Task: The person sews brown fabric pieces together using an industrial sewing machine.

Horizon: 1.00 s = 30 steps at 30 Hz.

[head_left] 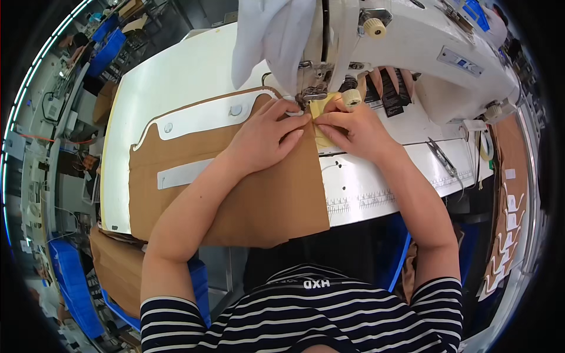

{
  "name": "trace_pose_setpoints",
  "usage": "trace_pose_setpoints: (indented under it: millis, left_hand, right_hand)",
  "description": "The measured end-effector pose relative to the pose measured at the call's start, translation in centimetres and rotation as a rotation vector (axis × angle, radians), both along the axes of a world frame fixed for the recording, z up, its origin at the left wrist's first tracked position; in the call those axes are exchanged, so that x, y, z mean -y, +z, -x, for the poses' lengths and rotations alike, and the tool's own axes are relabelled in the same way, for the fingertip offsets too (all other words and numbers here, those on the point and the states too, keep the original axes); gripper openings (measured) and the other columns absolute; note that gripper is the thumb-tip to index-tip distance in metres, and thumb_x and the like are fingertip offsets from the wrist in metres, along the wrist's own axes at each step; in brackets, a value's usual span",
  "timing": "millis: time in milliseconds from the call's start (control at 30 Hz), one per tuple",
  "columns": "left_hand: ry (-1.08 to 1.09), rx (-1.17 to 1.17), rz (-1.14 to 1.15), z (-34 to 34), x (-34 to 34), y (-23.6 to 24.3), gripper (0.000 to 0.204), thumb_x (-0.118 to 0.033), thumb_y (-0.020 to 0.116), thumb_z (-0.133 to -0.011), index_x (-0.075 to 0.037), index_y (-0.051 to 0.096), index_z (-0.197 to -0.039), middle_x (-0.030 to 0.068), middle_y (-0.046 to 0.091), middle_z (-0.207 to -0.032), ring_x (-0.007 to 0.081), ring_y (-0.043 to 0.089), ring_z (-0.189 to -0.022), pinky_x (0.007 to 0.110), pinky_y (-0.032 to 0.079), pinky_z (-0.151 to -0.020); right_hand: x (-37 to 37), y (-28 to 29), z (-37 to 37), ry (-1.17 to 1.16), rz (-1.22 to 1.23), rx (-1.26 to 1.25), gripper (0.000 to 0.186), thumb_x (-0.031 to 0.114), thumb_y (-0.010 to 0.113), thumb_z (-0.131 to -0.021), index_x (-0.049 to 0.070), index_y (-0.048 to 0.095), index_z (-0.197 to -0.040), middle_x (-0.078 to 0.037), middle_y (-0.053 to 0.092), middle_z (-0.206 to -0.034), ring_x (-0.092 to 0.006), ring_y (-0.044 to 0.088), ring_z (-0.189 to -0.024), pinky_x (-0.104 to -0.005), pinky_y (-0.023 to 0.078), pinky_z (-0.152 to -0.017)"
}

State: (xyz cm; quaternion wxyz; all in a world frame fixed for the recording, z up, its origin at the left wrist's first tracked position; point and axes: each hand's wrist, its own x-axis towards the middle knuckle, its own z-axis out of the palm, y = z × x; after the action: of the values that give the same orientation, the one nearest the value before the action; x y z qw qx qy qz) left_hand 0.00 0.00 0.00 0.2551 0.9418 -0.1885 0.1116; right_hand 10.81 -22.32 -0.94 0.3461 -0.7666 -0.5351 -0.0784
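Note:
A brown fabric panel [271,203] lies on the white sewing table, its upper right edge at the needle area of a white sewing machine [406,35]. A long white shaped piece [203,119] and a shorter white strip [183,174] lie on the panel. My left hand [265,138] rests on the panel, its fingers drawn together and gripping the edge just below the presser foot [312,94]. Close beside it, my right hand [359,132] pinches the same edge between thumb and forefinger. A yellow plate [322,140] shows under the right fingers. The fingertips partly hide the edge.
Thread snips [444,159] lie on the table to the right, above printed ruler marks [371,201]. A pale cloth [273,41] hangs beside the machine head. Black packets [388,94] lie under the machine arm. Blue bins [73,288] and brown fabric [115,265] stand lower left.

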Motion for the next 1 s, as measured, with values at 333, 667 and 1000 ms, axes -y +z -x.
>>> trace_pose_setpoints:
  millis: [333,667,1000]
  left_hand:
    - [0.020,0.034,-0.004,-0.5,-0.4,0.0,0.035,-0.019,0.056,-0.096,-0.013,0.065,-0.129,0.0113,0.055,-0.124,0.0274,0.059,-0.106,0.038,0.050,-0.090]
    - [-0.092,0.317,-0.152,0.1,0.1,0.1,0.026,-0.014,0.065,-0.088,-0.007,0.065,-0.113,0.0071,0.059,-0.114,0.0293,0.060,-0.107,0.041,0.051,-0.091]
    - [0.083,0.038,-0.099,4.5,2.2,1.5,0.023,-0.005,0.057,-0.093,0.000,0.065,-0.114,0.0121,0.062,-0.126,0.0331,0.058,-0.116,0.039,0.047,-0.098]
  right_hand:
    - [0.2,0.5,-0.1,0.059,-0.053,0.026,0.013,0.006,0.076,-0.079,0.007,0.075,-0.091,-0.006,0.063,-0.086,-0.0253,0.060,-0.075,-0.0370,0.049,-0.065]
    - [1.9,2.2,5.5,-0.017,0.039,-0.195,0.011,0.011,0.074,-0.081,0.005,0.074,-0.089,-0.007,0.061,-0.088,-0.0277,0.059,-0.088,-0.0375,0.050,-0.077]
    - [9.0,-3.7,21.3,-0.094,-0.358,-0.524,0.021,-0.001,0.075,-0.081,0.002,0.072,-0.101,-0.010,0.064,-0.095,-0.0193,0.062,-0.079,-0.0281,0.050,-0.067]
